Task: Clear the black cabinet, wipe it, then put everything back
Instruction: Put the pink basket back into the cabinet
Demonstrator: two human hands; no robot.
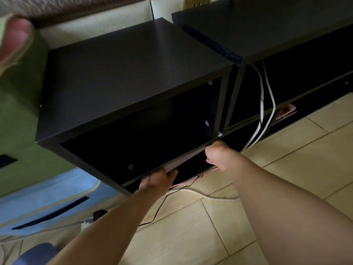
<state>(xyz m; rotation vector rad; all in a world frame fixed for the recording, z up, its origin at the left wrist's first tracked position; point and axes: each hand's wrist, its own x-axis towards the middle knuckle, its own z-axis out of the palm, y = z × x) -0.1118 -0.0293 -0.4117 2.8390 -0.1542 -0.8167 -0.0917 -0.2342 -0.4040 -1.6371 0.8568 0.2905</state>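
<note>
The black cabinet (133, 73) stands open-fronted against the wall; its top is bare and its dark inside shows nothing but screw heads. A black shelf board (184, 163) with a brownish front edge lies low in the opening. My left hand (158, 181) grips that edge from below near its middle. My right hand (217, 154) grips the same edge further right, close to the cabinet's right wall. Both forearms reach in from the bottom of the view.
A green fabric box (21, 121) and a blue one (47, 199) stand left of the cabinet. A black desk (267, 22) adjoins on the right, with white cables (267, 104) hanging to a power strip (284, 112). Thin black and white cords cross the tiled floor (219, 222). A blurred fingertip (15, 39) fills the top-left corner.
</note>
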